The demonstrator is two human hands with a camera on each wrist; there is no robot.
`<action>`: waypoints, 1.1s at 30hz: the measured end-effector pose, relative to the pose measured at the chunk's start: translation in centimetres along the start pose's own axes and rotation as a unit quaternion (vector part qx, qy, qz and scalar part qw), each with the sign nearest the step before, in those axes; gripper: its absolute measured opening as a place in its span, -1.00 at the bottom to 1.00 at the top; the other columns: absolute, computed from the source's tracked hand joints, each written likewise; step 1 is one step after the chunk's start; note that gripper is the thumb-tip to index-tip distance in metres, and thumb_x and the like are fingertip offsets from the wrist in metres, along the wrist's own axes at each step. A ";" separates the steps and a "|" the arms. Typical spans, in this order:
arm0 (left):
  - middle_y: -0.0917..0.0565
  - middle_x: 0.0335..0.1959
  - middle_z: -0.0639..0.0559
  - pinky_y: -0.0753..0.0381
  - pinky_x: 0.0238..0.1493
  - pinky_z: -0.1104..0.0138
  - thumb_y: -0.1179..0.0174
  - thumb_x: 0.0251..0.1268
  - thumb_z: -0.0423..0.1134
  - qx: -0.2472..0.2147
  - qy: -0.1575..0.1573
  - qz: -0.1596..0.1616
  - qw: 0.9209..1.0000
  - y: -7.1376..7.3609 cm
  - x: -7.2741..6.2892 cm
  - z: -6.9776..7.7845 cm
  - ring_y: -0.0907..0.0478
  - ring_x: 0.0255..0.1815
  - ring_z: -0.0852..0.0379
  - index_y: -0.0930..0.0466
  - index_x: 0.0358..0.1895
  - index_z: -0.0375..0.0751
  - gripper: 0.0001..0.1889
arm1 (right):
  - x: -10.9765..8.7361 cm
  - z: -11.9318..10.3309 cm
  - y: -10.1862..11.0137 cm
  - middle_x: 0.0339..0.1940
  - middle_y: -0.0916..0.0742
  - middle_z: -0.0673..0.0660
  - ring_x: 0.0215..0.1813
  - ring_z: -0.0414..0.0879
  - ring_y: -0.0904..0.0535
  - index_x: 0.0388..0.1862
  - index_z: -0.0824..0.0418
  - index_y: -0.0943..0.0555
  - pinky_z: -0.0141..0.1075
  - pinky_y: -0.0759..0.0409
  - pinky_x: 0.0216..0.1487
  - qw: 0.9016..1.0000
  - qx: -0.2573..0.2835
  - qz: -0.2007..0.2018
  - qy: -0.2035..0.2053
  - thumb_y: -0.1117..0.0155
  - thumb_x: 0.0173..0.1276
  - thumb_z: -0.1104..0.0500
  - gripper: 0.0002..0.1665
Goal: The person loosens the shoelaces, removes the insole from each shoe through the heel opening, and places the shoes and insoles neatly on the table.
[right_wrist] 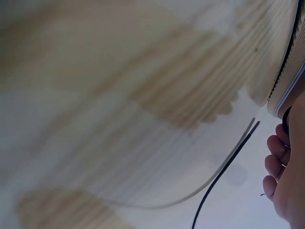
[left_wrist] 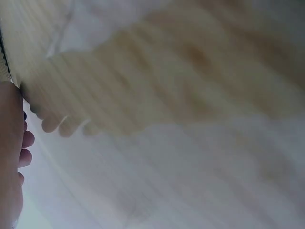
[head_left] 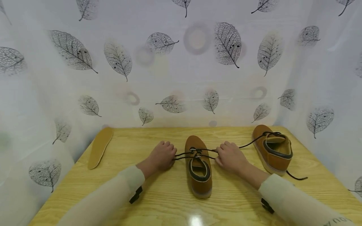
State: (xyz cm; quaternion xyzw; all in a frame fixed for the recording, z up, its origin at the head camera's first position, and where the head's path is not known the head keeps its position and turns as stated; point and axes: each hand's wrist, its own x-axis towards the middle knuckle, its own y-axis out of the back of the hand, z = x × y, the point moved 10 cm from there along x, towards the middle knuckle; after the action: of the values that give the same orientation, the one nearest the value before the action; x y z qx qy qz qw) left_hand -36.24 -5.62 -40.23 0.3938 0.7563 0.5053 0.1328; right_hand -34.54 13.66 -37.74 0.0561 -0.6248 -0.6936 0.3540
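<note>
A brown lace-up shoe [head_left: 201,185] stands on the table in the middle of the head view, toe pointing away. Black shoelaces [head_left: 183,156] run out from its eyelets to both sides. On the left, my left hand [head_left: 163,156] grips laces with curled fingers. My right hand [head_left: 232,158] holds laces on the other side, and the strands between hands and shoe look drawn straight. A loose lace end [right_wrist: 209,191] hangs past the right fingers in the right wrist view. In the left wrist view the left hand [left_wrist: 10,157] shows only at the edge.
A second brown shoe [head_left: 275,157] stands at the right, its black lace trailing onto the table. A tan insole [head_left: 100,147] lies at the far left of the wooden table [head_left: 127,201]. Behind hangs a white leaf-patterned curtain [head_left: 181,75].
</note>
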 end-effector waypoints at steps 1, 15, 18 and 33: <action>-0.62 -0.30 0.05 -0.51 -0.12 0.15 -0.29 0.23 0.13 -0.001 0.003 -0.004 1.000 0.0 -0.2 -0.2 -0.51 -0.27 0.05 -0.59 -0.18 -0.09 -0.64 | -0.2 0.3 -0.1 -0.51 -0.52 0.02 -0.39 -0.05 -0.38 -0.49 0.14 -0.48 -0.20 -0.33 -0.32 1.000 0.000 -0.005 -0.005 -0.32 0.24 0.09 -0.77; -0.50 -0.50 0.04 -0.39 -0.36 0.20 -0.16 0.26 -0.15 -0.009 0.030 0.040 0.999 -1.1 -5.1 -4.8 -0.37 -0.47 0.04 -0.44 -0.45 -0.07 -0.83 | -4.1 5.2 -1.1 -0.33 -0.67 0.15 -0.19 0.09 -0.56 -0.35 0.23 -0.60 0.00 -0.51 -0.14 0.997 -0.053 -0.057 -0.026 -0.29 0.29 0.05 -0.75; -0.52 -0.49 0.03 -0.40 -0.37 0.20 -0.19 0.27 -0.15 -0.012 0.045 0.032 0.998 -1.5 -6.3 -6.0 -0.39 -0.47 0.03 -0.44 -0.45 -0.09 -0.81 | -4.8 6.1 -1.1 -0.28 -0.70 0.17 -0.14 0.13 -0.59 -0.27 0.26 -0.63 0.00 -0.49 -0.13 0.995 -0.081 -0.059 -0.025 -0.32 0.28 0.01 -0.70; -0.52 -0.49 0.01 -0.34 -0.43 0.22 -0.27 0.21 -0.21 -0.022 0.101 0.043 0.994 -1.4 -12.3 -10.8 -0.41 -0.47 0.02 -0.49 -0.37 -0.16 -0.85 | -6.3 7.6 1.7 -0.35 -0.66 0.23 -0.22 0.16 -0.54 -0.34 0.29 -0.55 -0.07 -0.36 -0.28 0.996 -0.065 0.064 -0.020 -0.33 0.11 0.22 -0.81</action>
State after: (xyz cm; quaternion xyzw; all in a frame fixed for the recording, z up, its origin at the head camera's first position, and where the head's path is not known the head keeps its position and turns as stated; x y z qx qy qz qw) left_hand -35.29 -22.02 -38.98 0.3702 0.7368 0.5641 0.0428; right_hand -33.09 23.50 -36.87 -0.0204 -0.5879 -0.7095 0.3880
